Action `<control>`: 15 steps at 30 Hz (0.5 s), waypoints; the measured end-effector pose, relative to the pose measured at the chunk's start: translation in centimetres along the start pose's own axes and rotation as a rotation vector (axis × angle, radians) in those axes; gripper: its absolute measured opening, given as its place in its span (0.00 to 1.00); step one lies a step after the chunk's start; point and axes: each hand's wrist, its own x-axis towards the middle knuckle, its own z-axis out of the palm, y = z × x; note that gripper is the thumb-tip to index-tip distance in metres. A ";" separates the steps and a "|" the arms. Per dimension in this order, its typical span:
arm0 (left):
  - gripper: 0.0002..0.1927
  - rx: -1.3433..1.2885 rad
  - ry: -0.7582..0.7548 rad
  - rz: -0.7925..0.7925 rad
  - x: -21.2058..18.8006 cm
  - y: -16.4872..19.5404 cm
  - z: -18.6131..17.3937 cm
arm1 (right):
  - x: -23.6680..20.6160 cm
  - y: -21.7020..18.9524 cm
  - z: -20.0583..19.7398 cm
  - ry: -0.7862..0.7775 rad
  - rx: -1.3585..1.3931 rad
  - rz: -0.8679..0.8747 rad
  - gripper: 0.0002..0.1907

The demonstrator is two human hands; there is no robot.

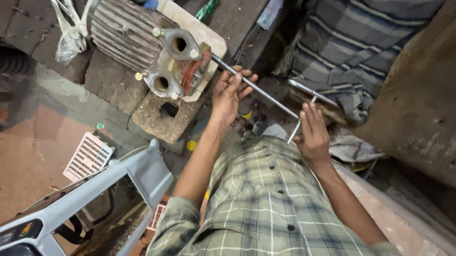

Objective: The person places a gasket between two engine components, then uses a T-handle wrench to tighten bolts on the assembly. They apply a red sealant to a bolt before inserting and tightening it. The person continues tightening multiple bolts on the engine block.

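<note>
L hand (pixel 229 93) on long rod (pixel 257 88) | R hand (pixel 311 133) grips crank end | rod tip at finned motor (pixel 149 43)

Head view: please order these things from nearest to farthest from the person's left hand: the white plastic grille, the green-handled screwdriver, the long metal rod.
1. Long metal rod: under the left hand fingers, touching.
2. Green-handled screwdriver: above, on the slab beyond the ribbed motor.
3. White plastic grille: far left, on the floor.

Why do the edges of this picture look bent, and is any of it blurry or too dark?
Head view: wide lens bows the edges; light falls on the finned motor, left hand and right hand on the rod, all fairly sharp; corners sink into shadow.
</note>
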 end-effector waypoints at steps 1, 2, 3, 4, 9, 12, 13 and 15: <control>0.15 0.003 -0.001 -0.001 0.0 0.0 0.1 | 0.1 0.2 0.7 0.024 0.013 0.011 0.31; 0.15 0.007 -0.003 0.005 0.0 0.1 0.1 | 0.2 0.3 1.4 0.057 0.021 0.022 0.29; 0.14 -0.001 -0.018 0.017 0.0 0.1 0.2 | 0.0 0.7 2.1 0.084 0.029 0.032 0.27; 0.14 -0.008 -0.028 0.026 0.1 0.1 0.2 | -0.3 0.9 2.8 0.107 0.041 0.045 0.26; 0.14 -0.002 -0.022 -0.004 0.5 0.3 0.2 | -2.2 1.5 6.0 0.128 0.215 0.515 0.27; 0.14 0.040 -0.022 -0.009 0.6 0.4 0.0 | -1.6 2.6 7.1 0.079 0.804 1.060 0.31; 0.14 0.068 -0.016 -0.001 0.7 0.4 0.0 | -1.3 3.1 7.1 0.080 1.095 1.229 0.34; 0.14 0.104 -0.004 0.014 0.7 0.4 -0.1 | -0.8 3.7 6.3 -0.049 1.164 1.350 0.32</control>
